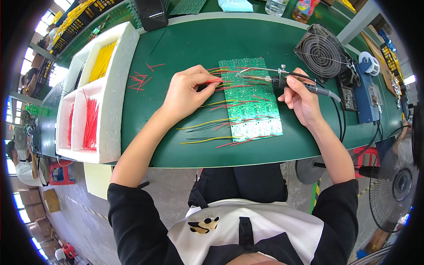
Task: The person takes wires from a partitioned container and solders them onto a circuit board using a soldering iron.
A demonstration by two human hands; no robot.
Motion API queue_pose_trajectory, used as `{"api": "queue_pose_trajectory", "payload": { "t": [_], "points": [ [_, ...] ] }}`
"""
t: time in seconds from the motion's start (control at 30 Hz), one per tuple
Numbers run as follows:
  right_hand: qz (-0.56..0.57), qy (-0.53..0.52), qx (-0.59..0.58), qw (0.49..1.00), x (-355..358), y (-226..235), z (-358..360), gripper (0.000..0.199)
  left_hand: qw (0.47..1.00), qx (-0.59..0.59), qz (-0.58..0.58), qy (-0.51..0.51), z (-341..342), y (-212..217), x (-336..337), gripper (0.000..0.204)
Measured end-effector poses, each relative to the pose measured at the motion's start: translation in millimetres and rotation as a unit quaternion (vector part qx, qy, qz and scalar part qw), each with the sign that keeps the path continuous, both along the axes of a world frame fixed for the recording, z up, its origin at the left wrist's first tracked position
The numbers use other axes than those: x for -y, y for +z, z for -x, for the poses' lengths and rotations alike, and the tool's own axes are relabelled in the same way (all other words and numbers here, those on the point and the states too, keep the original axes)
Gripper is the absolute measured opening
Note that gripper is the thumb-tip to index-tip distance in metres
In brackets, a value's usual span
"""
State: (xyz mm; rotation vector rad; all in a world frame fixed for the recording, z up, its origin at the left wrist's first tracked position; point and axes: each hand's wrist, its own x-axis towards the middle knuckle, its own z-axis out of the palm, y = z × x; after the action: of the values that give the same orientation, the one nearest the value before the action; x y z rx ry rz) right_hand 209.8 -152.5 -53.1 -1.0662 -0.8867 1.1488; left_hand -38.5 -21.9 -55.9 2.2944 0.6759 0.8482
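A green circuit board panel (254,110) lies on the green table, with red, yellow and black wires (212,125) sticking out from its left side. My right hand (302,95) grips a soldering iron (276,81) like a pen; its tip is over the upper part of the panel. A thin metal feed tube runs along the iron to that tip. At the panel's upper left edge, my left hand (187,88) pinches a red wire (214,81) between thumb and fingers. Whether the iron's tip touches the board I cannot tell.
A white foam box (115,97) at the left holds yellow wires (103,61) and red wires (90,123). Loose red wire pieces (140,81) lie beside it. At the right stand a black fan (320,52) and a blue solder feeder (369,90) with cables. Bottles (304,9) stand at the back.
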Motion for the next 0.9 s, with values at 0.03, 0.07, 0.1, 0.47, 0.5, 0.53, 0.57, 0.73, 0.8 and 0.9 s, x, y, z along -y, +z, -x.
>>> {"api": "queue_pose_trajectory", "payload": {
  "t": [0.03,0.07,0.1,0.47,0.5,0.53,0.57,0.73,0.8,0.9],
  "points": [
    [0.001,0.005,-0.002,1.000,0.7,1.0,0.2,0.020,1.000,0.012,-0.013,-0.008,-0.3,-1.2,-0.1,0.011],
    [0.002,0.005,-0.002,1.000,0.9,1.8,0.9,0.020,1.000,0.012,-0.012,-0.008,-0.5,-1.7,-0.6,0.011],
    [0.004,0.008,0.012,1.000,0.8,2.5,2.5,0.020,1.000,0.010,-0.014,-0.006,0.0,-1.4,-0.8,0.012],
    [-0.001,0.019,0.055,0.998,0.5,1.4,5.6,0.022,1.000,0.012,-0.011,-0.014,0.7,-3.9,-2.3,0.012],
    [0.001,0.017,0.058,0.998,0.8,1.5,5.6,0.022,1.000,0.012,-0.011,-0.015,0.6,-3.9,-2.4,0.012],
    [0.004,0.016,0.061,0.998,1.0,1.6,5.6,0.022,1.000,0.011,-0.011,-0.016,0.6,-3.9,-2.5,0.012],
    [0.003,0.016,0.061,0.998,1.0,1.6,5.6,0.022,1.000,0.011,-0.011,-0.016,0.7,-3.6,-2.5,0.012],
    [0.001,0.016,0.046,0.999,0.7,1.1,4.7,0.021,1.000,0.010,-0.014,-0.015,0.4,-3.9,-2.4,0.012],
    [0.002,0.015,0.045,0.999,0.4,2.3,4.8,0.020,1.000,0.011,-0.012,-0.014,0.7,-4.0,-2.4,0.012],
    [0.001,0.015,0.043,0.999,0.8,2.0,4.4,0.020,1.000,0.011,-0.010,-0.015,0.4,-4.1,-2.5,0.012]
  ]
}}
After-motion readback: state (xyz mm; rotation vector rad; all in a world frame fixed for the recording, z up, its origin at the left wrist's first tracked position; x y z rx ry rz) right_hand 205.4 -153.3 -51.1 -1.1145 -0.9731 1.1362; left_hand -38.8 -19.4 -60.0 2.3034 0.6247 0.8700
